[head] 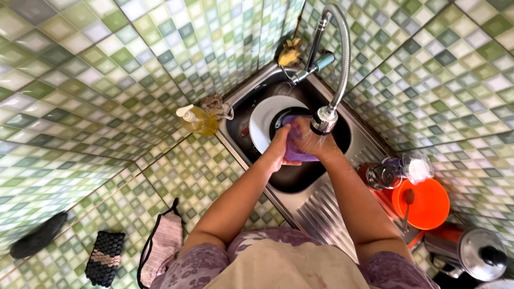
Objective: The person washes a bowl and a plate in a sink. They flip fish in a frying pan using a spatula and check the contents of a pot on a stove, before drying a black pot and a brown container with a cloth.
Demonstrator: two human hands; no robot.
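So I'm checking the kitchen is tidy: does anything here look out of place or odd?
Mostly ordinary. The left hand and right hand hold a purple bowl under the running faucet. Only a cloth face mask lying on the tiled counter looks out of place.

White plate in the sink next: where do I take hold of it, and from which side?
Probably the white plate by its upper-left rim, coming from the soap-bottle side. It leans tilted against the sink wall, so that edge stands free, while both hands, left hand and right hand, rub a purple item under the faucet, crowding its right side.
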